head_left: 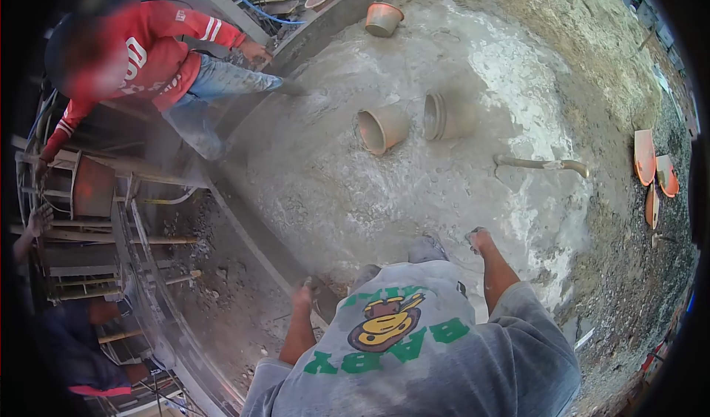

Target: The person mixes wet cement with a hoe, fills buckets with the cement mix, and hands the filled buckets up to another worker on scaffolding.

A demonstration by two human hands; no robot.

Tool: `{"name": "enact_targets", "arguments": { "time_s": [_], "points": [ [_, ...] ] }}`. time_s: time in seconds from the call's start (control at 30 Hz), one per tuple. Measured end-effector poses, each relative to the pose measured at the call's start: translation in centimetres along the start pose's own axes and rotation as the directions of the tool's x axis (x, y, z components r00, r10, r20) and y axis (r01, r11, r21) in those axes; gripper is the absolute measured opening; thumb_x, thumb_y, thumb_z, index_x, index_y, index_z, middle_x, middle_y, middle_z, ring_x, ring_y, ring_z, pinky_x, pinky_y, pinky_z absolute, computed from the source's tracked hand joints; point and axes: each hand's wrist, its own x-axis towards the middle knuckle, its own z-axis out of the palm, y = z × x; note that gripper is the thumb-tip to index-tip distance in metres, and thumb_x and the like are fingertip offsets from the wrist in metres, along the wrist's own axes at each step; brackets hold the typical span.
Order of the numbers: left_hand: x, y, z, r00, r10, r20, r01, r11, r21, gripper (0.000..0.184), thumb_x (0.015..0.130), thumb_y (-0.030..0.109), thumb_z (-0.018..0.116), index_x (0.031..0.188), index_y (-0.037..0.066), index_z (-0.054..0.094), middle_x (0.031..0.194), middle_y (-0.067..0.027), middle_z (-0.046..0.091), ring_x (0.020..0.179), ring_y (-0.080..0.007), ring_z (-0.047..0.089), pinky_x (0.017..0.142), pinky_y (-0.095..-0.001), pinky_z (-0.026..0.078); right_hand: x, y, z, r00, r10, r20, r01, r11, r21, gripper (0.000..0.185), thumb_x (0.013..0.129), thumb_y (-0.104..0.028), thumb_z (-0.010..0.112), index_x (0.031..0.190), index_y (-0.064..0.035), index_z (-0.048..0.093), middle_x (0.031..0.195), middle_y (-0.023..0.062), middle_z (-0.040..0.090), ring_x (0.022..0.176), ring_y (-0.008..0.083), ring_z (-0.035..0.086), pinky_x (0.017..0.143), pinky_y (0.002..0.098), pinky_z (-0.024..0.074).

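Note:
My left hand (302, 294) hangs by the edge of a long narrow ledge (255, 243); its fingers are too indistinct to read. Out over the wet grey mix (355, 210), my right hand (479, 239) has its fingers loosely apart, with nothing seen in it. Beyond my hands, a mortar-coated bucket (383, 128) lies tipped with its mouth toward the left. Beside it lie nested buckets (447, 116), also on their side. To the right of these, a curved handle (543, 165) lies on the mix, its far end caked in grey.
A person in a red top (159, 54) stands at the left, one hand near a bucket (93, 187) at a ladder-like frame (140, 247). Another person's hand (38, 221) shows below. An orange-rimmed bucket (383, 19) stands farther off. Orange scoop-shaped pieces (645, 158) lie on gravel right.

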Motion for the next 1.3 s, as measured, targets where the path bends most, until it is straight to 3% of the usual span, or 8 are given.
{"name": "enact_targets", "arguments": {
  "time_s": [0.27,0.5,0.67,0.73,0.87,0.97,1.17,1.3],
  "points": [
    [2.4,11.0,5.4,0.967,0.186,0.173,-0.214,0.964,0.161,0.045,0.083,0.030,0.057,0.111,-0.004,0.050,0.090,-0.0119,0.062,0.078,-0.0198,0.062,0.066,-0.0306,0.049,2.2,-10.8,-10.2,0.912,0.355,-0.205,-0.257,0.885,0.389,0.030,0.069,-0.016,0.056,0.095,-0.0003,0.056,0.064,0.0111,0.056,0.048,0.0210,0.054,0.040,0.0339,0.0430],
    [11.2,10.1,4.0,0.976,0.035,0.217,-0.096,0.956,0.277,0.038,0.079,0.022,0.059,0.109,0.000,0.055,0.093,-0.0143,0.063,0.081,-0.0214,0.062,0.072,-0.0318,0.048,6.3,-7.3,-3.5,0.905,0.352,-0.239,-0.277,0.914,0.297,0.032,0.070,-0.016,0.058,0.096,0.0015,0.052,0.063,0.0108,0.054,0.048,0.0202,0.053,0.038,0.0343,0.0418],
    [23.5,6.2,4.7,0.930,0.050,0.365,-0.262,0.785,0.561,0.030,0.078,0.023,0.058,0.102,0.005,0.059,0.086,-0.0138,0.064,0.081,-0.0225,0.061,0.073,-0.0326,0.047,6.3,-14.7,2.3,0.786,0.618,-0.015,-0.510,0.662,0.549,0.046,0.071,-0.025,0.065,0.104,0.0016,0.048,0.072,0.0131,0.056,0.054,0.0209,0.054,0.043,0.0349,0.0444],
    [26.4,9.9,6.5,0.884,0.082,0.459,-0.394,0.657,0.643,0.031,0.079,0.023,0.057,0.103,0.004,0.058,0.087,-0.0144,0.064,0.082,-0.0221,0.061,0.074,-0.0323,0.047,10.7,-17.6,3.6,0.826,0.557,-0.085,-0.447,0.740,0.503,0.062,0.068,-0.033,0.070,0.109,0.0057,0.045,0.086,0.0188,0.058,0.070,0.0273,0.057,0.057,0.0387,0.0479],
    [29.5,15.5,9.0,0.916,-0.003,0.401,-0.167,0.906,0.390,0.032,0.085,0.028,0.055,0.108,0.005,0.055,0.096,-0.0066,0.061,0.084,-0.0169,0.060,0.073,-0.0281,0.047,28.1,-23.9,8.0,0.858,0.402,-0.320,-0.318,0.905,0.284,0.092,0.066,-0.051,0.067,0.129,0.0027,0.027,0.126,0.0279,0.039,0.120,0.0364,0.037,0.097,0.0372,0.0347],
    [30.9,14.9,8.5,0.918,-0.050,0.394,-0.053,0.968,0.246,0.035,0.084,0.026,0.057,0.111,0.003,0.053,0.100,-0.0089,0.059,0.089,-0.0185,0.059,0.076,-0.0288,0.046,42.6,-30.4,9.2,0.802,0.204,-0.562,-0.216,0.975,0.046,0.092,0.067,-0.048,0.068,0.132,-0.0041,0.021,0.129,0.0217,0.031,0.119,0.0374,0.036,0.097,0.0413,0.0354],
    [33.6,5.1,1.8,0.964,-0.056,0.260,-0.134,0.740,0.659,0.031,0.086,0.013,0.055,0.114,0.002,0.049,0.102,-0.0091,0.057,0.092,-0.0178,0.055,0.081,-0.0320,0.046,49.2,-32.1,8.4,0.884,0.369,-0.287,-0.352,0.929,0.111,0.063,0.078,-0.028,0.055,0.126,0.0023,0.030,0.114,0.0279,0.050,0.101,0.0359,0.055,0.083,0.0395,0.0471],
    [37.5,0.3,1.1,0.978,0.123,0.167,-0.175,0.922,0.345,0.045,0.082,0.017,0.062,0.120,0.002,0.043,0.107,-0.0120,0.052,0.097,-0.0193,0.050,0.086,-0.0317,0.041,40.4,-27.2,8.4,0.889,0.320,-0.328,-0.286,0.947,0.150,0.048,0.075,-0.020,0.051,0.117,0.0025,0.044,0.097,0.0262,0.059,0.089,0.0347,0.060,0.077,0.0401,0.0490]
  ]
}}
